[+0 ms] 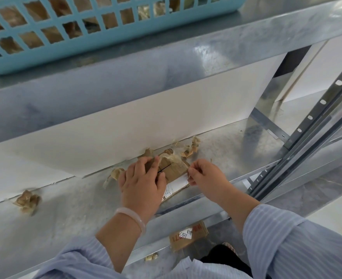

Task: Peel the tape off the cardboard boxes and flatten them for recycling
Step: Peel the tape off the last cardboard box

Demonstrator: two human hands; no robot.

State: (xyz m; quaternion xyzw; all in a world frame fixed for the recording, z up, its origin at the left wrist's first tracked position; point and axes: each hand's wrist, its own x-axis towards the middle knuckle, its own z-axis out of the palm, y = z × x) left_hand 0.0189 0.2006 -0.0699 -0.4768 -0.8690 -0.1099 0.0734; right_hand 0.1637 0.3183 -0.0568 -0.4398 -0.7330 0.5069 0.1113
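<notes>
A box lies on the shelf, close to the back panel. Left hand on its left part, right hand at its right edge. Tape scraps lie left and behind — a basket sits on the shelf above. Another box lies on the floor below.

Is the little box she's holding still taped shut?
Partly peeled: loose tape curls up off the small cardboard box, and a dark slit shows between its flaps.
</notes>
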